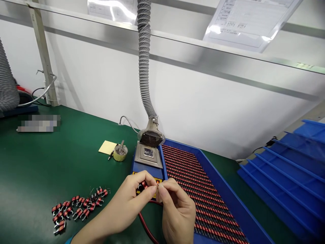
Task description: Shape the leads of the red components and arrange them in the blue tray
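Note:
My left hand [137,196] is closed around a small red-and-black wire-wound coil [143,185], mostly hidden by the fingers. Close beside it, my right hand [177,210] pinches thumb against finger at the coil's right end; whatever is between those fingertips is too small to make out. Both hands are in front of a blue solder pot [139,167] with a metal top and a square opening of shiny metal. To the left on the green table lies a loose group of similar coils [83,203], several with thin wire ends sticking out.
A blue tray [215,166] packed with rows of coils stands right of the pot. Above the pot hangs a fume hood [151,137] on a grey flexible hose [144,61]. A small yellow tub [120,154], pen [111,155] and yellow notes [108,147] lie left. Blue trays [286,169] lean at right.

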A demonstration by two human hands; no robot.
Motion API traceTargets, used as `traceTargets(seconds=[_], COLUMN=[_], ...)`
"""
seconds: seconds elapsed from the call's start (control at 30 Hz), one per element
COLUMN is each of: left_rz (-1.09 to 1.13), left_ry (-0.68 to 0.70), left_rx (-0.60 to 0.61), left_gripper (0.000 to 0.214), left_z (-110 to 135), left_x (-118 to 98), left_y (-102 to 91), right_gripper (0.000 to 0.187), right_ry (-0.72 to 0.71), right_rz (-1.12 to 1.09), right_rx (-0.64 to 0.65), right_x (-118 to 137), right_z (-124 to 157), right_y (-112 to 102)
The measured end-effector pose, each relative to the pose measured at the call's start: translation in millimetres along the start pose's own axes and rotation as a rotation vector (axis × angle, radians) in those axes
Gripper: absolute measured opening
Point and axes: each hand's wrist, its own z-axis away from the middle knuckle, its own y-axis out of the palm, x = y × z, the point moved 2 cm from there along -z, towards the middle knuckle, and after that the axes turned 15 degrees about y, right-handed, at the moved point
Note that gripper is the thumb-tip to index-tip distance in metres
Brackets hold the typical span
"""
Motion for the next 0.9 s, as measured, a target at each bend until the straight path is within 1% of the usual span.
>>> traceTargets(seconds=[0.13,0.27,0.4,0.53,0.63,0.7,0.77,0.83,0.9], left_rz=[-0.082,-0.119,-0.07,-0.001,0.056,0.093,0.112,0.082,0.026], left_ry=[0.01,0.006,0.018,0.023,0.027,0.017,0.005,-0.003,0.005], left_rx=[0.007,-0.015,-0.035,-0.034,-0.044,-0.054,-0.062,-0.061,-0.043], left_gripper=[0.021,0.021,0.021,0.021,0.022,0.022,0.022,0.022,0.022], left_z=[-0.3,1.7,2.3,0.6,-0.6,-0.9,-0.6,0.1,1.0], left_x=[-5.0,-3.2,-0.7,-0.2,-0.1,0.0,0.1,0.0,-1.0], left_y=[-0.5,0.0,0.9,1.7,1.9,1.8,1.1,-0.2,-1.6], right_gripper=[0.01,0.009,0.011,0.013,0.013,0.014,0.014,0.013,0.013], right_ry=[-0.02,-0.011,-0.002,0.016,0.021,0.006,-0.031,-0.103,-0.18], right_rz=[0.018,0.013,0.002,-0.06,-0.07,-0.032,0.076,0.211,0.291], right_rx=[-0.002,-0.017,0.013,0.038,0.041,0.048,0.106,0.182,0.203], right_x=[3.9,5.1,2.5,0.4,1.5,4.4,9.4,15.4,20.8], right_z=[-1.3,-2.7,-3.0,-2.8,-2.7,-2.4,-1.6,-0.3,0.6], right_y=[0.2,-0.9,-1.8,-0.6,0.7,0.3,-0.4,-2.3,-6.2])
